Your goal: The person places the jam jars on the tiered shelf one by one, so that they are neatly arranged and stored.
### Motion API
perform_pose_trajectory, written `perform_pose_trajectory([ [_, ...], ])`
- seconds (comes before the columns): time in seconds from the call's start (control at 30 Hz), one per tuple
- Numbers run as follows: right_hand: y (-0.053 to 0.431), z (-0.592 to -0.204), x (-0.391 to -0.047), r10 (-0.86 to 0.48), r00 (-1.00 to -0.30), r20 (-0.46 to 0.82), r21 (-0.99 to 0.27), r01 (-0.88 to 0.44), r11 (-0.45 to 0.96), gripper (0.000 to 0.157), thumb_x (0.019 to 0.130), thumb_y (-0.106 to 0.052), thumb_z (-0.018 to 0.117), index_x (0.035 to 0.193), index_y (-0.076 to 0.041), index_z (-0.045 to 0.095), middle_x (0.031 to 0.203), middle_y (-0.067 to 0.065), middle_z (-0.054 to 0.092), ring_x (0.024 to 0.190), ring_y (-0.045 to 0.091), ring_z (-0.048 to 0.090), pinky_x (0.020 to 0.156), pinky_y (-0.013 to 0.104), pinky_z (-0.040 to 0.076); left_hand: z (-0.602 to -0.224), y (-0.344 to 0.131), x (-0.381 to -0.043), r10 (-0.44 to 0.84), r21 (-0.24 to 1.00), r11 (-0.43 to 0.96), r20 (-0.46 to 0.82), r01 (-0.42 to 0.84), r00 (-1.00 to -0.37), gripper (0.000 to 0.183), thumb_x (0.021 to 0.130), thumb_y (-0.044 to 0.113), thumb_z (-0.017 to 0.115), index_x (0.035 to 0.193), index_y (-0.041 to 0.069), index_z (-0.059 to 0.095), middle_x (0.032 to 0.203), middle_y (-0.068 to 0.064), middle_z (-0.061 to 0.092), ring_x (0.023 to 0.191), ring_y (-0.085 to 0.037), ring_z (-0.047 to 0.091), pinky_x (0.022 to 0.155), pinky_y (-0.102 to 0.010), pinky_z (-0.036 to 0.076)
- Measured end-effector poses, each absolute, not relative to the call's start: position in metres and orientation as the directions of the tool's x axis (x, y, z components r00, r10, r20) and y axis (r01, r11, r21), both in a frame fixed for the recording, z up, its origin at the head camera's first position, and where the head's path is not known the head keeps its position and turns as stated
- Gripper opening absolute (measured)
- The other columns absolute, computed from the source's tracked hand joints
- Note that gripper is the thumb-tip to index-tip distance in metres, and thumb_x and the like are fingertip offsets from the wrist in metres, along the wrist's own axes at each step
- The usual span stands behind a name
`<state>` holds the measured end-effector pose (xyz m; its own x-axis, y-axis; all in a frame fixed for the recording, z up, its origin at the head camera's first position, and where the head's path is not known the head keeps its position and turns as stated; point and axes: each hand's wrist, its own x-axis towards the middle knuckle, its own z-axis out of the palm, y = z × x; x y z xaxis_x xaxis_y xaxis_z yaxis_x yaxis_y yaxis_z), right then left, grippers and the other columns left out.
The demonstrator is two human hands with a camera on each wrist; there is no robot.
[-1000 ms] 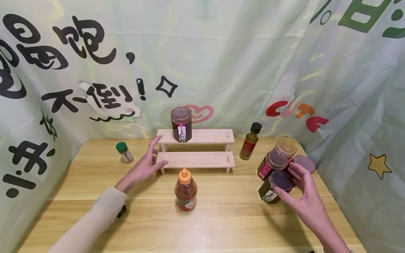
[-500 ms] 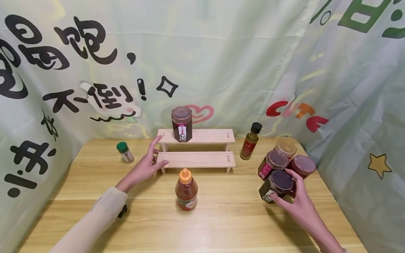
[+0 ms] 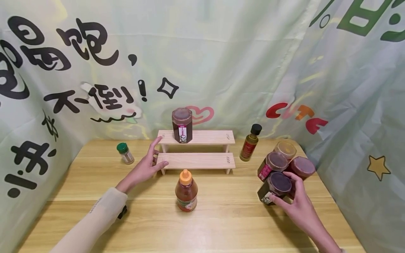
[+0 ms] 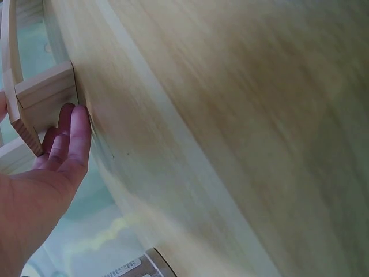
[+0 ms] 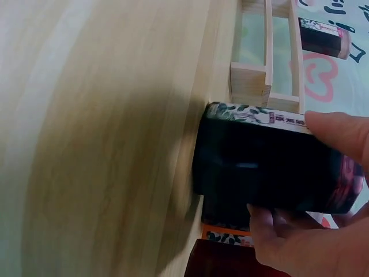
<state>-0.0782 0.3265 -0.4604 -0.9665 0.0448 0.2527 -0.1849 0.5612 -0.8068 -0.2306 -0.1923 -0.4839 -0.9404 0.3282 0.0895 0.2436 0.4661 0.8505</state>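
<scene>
In the head view, my left hand [image 3: 148, 165] holds the left end of a two-tier wooden display stand [image 3: 196, 161], thumb on the lower tier. The left wrist view shows its fingers [image 4: 78, 138] beside the stand's leg [image 4: 49, 95]. At the right, my right hand [image 3: 299, 202] grips a dark hexagonal jar [image 3: 274, 188] between thumb and fingers. The right wrist view shows this jar [image 5: 271, 158] with a flowered label, close to the tabletop; whether it touches the wood I cannot tell. Another dark jar [image 3: 182, 126] stands upright on the upper tier.
Behind the gripped jar stand a pink-labelled jar [image 3: 272, 165], an amber-lidded jar [image 3: 285, 149] and a red jar [image 3: 302, 167]. A black-capped bottle [image 3: 249, 144], an orange-capped squeeze bottle [image 3: 186, 191] and a green-capped shaker [image 3: 124, 153] stand around the stand. A printed curtain [image 3: 221, 70] encloses the table.
My right hand has come in from the right and closed round the front dark jar, uncovering the red jar's lid. The jar has shifted slightly left. My left hand has stayed at the stand.
</scene>
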Motion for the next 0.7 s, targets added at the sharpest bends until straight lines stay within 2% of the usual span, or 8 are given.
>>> perform_pose_trajectory([
  [0.33, 0.313, -0.457, -0.077, 0.021, -0.973, 0.232, -0.787, -0.175, 0.592, 0.093, 0.087, -0.007, 0.095, 0.161, -0.008, 0.038, 0.140, 0.025, 0.062, 0.114, -0.009, 0.058, 0.092, 0.007, 0.049, -0.486, -0.195, -0.231, 0.324, 0.853, 0.461, 0.096, 0.246, -0.941, 0.101, 0.106, 0.025, 0.077, 0.174, 0.043, 0.004, 0.138, -0.031, 0.052, 0.098, -0.033, 0.060, 0.072, -0.044, 0.057],
  [0.5, 0.301, -0.453, -0.078, -0.017, -0.965, 0.260, -0.747, -0.212, 0.630, 0.093, 0.086, -0.012, 0.097, 0.161, -0.013, 0.043, 0.138, 0.018, 0.066, 0.115, -0.005, 0.061, 0.093, 0.010, 0.050, -0.488, -0.194, -0.233, 0.326, 0.847, 0.469, 0.097, 0.250, -0.940, 0.100, 0.106, 0.025, 0.077, 0.174, 0.043, 0.006, 0.135, -0.029, 0.054, 0.098, -0.033, 0.058, 0.075, -0.044, 0.055],
  [0.6, 0.295, -0.449, -0.080, -0.034, -0.955, 0.295, -0.742, -0.251, 0.621, 0.094, 0.085, -0.010, 0.097, 0.162, -0.016, 0.043, 0.138, 0.015, 0.067, 0.117, -0.004, 0.061, 0.094, 0.010, 0.050, -0.487, -0.194, -0.233, 0.329, 0.843, 0.475, 0.097, 0.253, -0.939, 0.100, 0.106, 0.026, 0.077, 0.174, 0.043, 0.005, 0.135, -0.028, 0.054, 0.098, -0.032, 0.057, 0.077, -0.044, 0.054],
  [0.7, 0.288, -0.442, -0.085, -0.057, -0.937, 0.346, -0.757, -0.314, 0.572, 0.094, 0.085, -0.002, 0.095, 0.162, -0.013, 0.044, 0.139, 0.015, 0.067, 0.118, -0.002, 0.062, 0.095, 0.011, 0.050, -0.487, -0.195, -0.233, 0.330, 0.841, 0.476, 0.099, 0.256, -0.939, 0.101, 0.106, 0.026, 0.077, 0.174, 0.043, 0.004, 0.135, -0.028, 0.053, 0.098, -0.032, 0.057, 0.077, -0.044, 0.053],
])
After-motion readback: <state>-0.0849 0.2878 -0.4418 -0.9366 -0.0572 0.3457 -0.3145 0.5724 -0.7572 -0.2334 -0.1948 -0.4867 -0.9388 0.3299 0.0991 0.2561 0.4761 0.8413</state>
